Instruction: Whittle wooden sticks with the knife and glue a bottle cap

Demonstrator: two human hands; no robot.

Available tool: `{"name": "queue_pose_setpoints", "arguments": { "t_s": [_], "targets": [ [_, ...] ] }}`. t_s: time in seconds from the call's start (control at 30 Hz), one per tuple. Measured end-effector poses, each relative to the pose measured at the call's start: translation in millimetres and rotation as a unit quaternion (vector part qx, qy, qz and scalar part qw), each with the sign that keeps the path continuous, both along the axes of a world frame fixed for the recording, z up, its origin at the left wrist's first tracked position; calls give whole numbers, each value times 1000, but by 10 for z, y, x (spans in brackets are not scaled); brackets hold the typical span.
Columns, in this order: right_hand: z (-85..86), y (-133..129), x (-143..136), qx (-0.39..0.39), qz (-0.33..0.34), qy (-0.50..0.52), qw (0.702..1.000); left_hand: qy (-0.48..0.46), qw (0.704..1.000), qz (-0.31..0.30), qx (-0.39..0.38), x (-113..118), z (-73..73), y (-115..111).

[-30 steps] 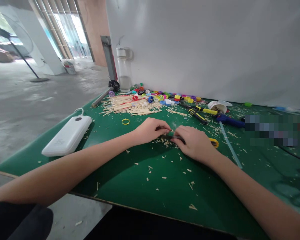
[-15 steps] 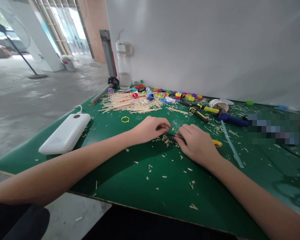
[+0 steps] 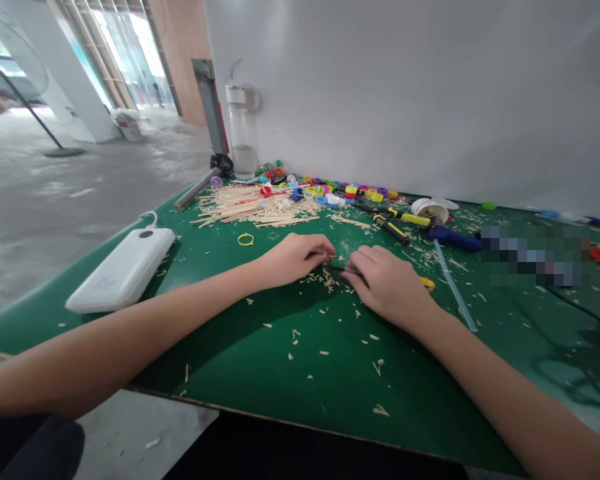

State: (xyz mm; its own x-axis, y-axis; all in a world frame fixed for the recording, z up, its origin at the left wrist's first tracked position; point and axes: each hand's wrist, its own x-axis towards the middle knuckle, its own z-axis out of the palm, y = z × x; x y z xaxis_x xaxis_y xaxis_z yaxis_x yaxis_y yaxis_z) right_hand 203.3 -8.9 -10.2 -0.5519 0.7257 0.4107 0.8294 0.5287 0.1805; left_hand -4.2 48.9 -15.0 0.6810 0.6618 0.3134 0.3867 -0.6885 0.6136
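Note:
Near the middle of the green table (image 3: 280, 347), my left hand (image 3: 300, 257) is closed, thumb and fingers pinched on something too small to make out. My right hand (image 3: 383, 280) is wrapped round a tool with a thin dark blade (image 3: 349, 270) that points toward my left fingertips. The yellow end (image 3: 427, 283) of what looks like its handle shows beyond the right hand. Pale wood shavings (image 3: 325, 279) lie under and between both hands. A yellow ring (image 3: 245, 239) rests on the table to the left.
A white power bank (image 3: 123, 270) sits at the left. Behind the hands are wooden sticks (image 3: 255, 207), colourful caps (image 3: 350, 193), yellow-black pliers (image 3: 393, 229) and a tipped white cup (image 3: 430, 210). A blue glue gun (image 3: 455, 238) and a translucent stick (image 3: 455, 287) lie at the right.
The view has shifted slightly, so table objects appear a little further left. My right hand has moved slightly away from my left hand, and both remain closed.

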Motion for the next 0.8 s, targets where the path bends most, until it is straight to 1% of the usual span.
{"name": "queue_pose_setpoints", "arguments": {
  "t_s": [0.1, 0.2, 0.27, 0.33, 0.4, 0.47, 0.5, 0.53, 0.6, 0.67, 0.7, 0.73, 0.77, 0.8],
  "targets": [
    [153, -155, 86, 64, -3, 22, 998, 14, 1000, 19, 13, -18, -28, 19],
    [238, -433, 207, 170, -8, 56, 984, 11, 999, 26, 19, -18, -22, 6],
    [217, -645, 283, 213, -5, 64, 975, 6, 1000, 25, 15, -17, -8, -11],
    [158, -806, 338, 236, -5, 72, 969, 5, 1000, 18, 3, -16, 6, -28],
    [118, -865, 363, 227, -5, 51, 972, 9, 1000, 13, -8, -15, 16, -41],
    [142, -807, 365, 235, 1, 31, 972, 17, 1000, 13, -14, -14, 22, -50],
    [184, -744, 363, 241, 6, 20, 970, 22, 1000, 16, -14, -14, 25, -54],
    [244, -665, 363, 254, 9, 8, 967, 25, 999, 19, -14, -14, 29, -57],
    [402, -490, 375, 301, 38, -9, 953, 32, 999, 24, -12, -14, 36, -61],
    [572, -323, 402, 321, 38, -24, 946, 31, 999, 27, -7, -15, 40, -64],
    [646, -249, 417, 320, 27, -22, 947, 28, 999, 26, -4, -16, 40, -64],
    [705, -183, 429, 304, 4, -11, 953, 25, 999, 25, -3, -18, 38, -62],
    [744, -124, 436, 264, -18, -4, 964, 23, 999, 25, -3, -19, 33, -58],
    [760, -73, 437, 217, -26, 7, 976, 23, 999, 26, -5, -21, 26, -53]
  ]
}}
